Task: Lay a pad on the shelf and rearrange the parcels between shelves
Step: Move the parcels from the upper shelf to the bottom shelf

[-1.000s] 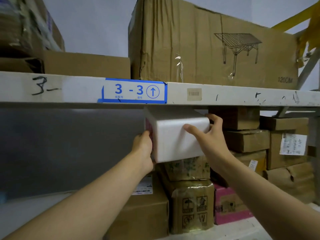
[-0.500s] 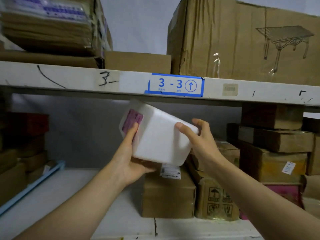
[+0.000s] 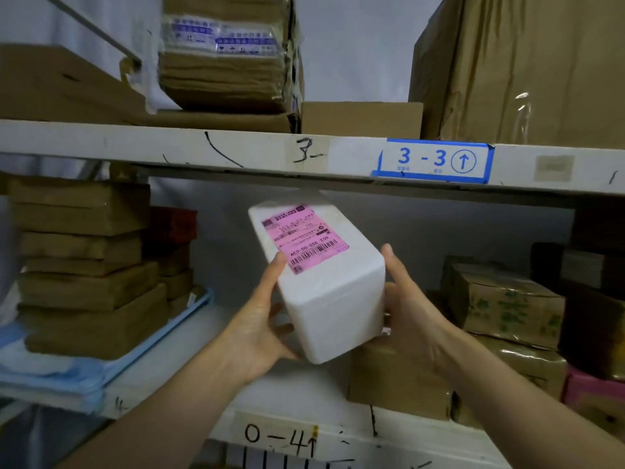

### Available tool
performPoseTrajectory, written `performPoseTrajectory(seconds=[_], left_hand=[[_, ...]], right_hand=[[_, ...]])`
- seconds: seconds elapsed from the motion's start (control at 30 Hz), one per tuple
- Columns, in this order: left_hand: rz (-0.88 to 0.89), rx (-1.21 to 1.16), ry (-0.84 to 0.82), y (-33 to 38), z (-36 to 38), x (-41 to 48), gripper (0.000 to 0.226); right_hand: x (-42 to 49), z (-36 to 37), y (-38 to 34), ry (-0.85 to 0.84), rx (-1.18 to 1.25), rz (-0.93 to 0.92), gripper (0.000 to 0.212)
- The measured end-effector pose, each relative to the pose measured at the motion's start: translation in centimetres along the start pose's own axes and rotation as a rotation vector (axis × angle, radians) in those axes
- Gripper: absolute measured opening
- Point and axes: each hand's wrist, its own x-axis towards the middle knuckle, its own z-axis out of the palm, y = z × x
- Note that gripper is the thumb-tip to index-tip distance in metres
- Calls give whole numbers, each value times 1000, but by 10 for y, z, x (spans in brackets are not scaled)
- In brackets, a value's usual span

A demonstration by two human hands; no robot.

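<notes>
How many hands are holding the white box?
2. The left hand grips the white box on its left, thumb by the pink label; the right hand holds its right side.

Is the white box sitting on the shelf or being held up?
Held up, tilted: the left hand and right hand grip the white box by its sides, above the lower shelf.

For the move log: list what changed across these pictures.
The white rectangular foam box came off the right-hand stack of brown cardboard parcels, moved left and turned its pink label upward. The left hand and the right hand kept gripping its sides. The stacks stayed put.
</notes>
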Motion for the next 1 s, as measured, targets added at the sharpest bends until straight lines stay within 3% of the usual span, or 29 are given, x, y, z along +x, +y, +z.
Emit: performPoseTrajectory(seconds=[0.13,0.27,0.33,0.53,0.73,0.87,1.0], left_hand=[[24,3,54,0,-5,-8,80],[23,-14,57,-2,-8,-11,80],[-23,-77,45,-4,-13,-9,79],[-129,-135,61,-13,-26,-5,52],[-151,-220,-121,-24,-33,-7,50],[-114,-263,-192,-34,-40,-8,49],[-70,-338,-217,-47,-39,-7,49]], right_hand=[[-5,16,12,-124,144,-5,74],[-3,22,22,-155,152,-13,79],[-6,24,22,-167,159,-48,71],[-8,22,27,-126,346,-63,56],[-12,27,46,-206,543,97,49],[-18,27,52,-205,496,40,48],[-19,27,51,-154,304,39,55]])
